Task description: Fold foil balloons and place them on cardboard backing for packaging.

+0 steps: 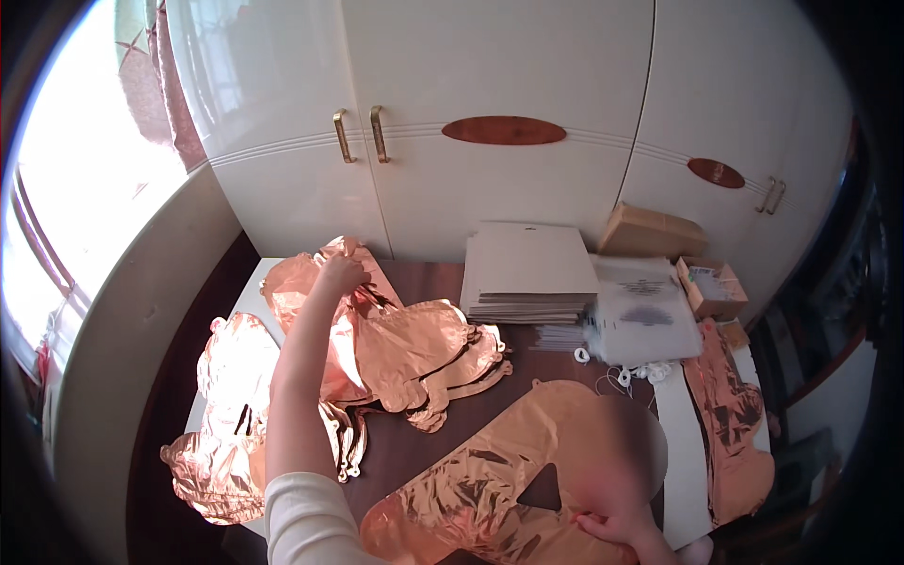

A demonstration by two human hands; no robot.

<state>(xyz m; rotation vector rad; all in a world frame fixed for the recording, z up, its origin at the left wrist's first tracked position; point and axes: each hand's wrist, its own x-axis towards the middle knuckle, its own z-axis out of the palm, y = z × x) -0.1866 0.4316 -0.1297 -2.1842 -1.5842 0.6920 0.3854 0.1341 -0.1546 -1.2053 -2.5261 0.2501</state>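
With my arm stretched forward, my left hand [347, 273] closes on crumpled copper foil at the far end of a pile of flat foil balloons [410, 348]. Close to me lies a large, uninflated letter-shaped foil balloon [490, 452] with a triangular opening and a small hanging tab. My right hand [621, 518] rests on it, right of that opening. The thumb side shows there, but a dark blurred patch hides the other fingers. More copper balloons [231, 395] are heaped on the left, some under my left arm.
Stacked grey cardboard sheets [527, 264] stand at the back, beside clear plastic bags [645, 301] and a small open box [713, 287]. White ribbon rolls [650, 373] lie before the bags. Another foil balloon [725, 424] hangs along the right edge. Cream cabinet doors [499, 56] rise behind.
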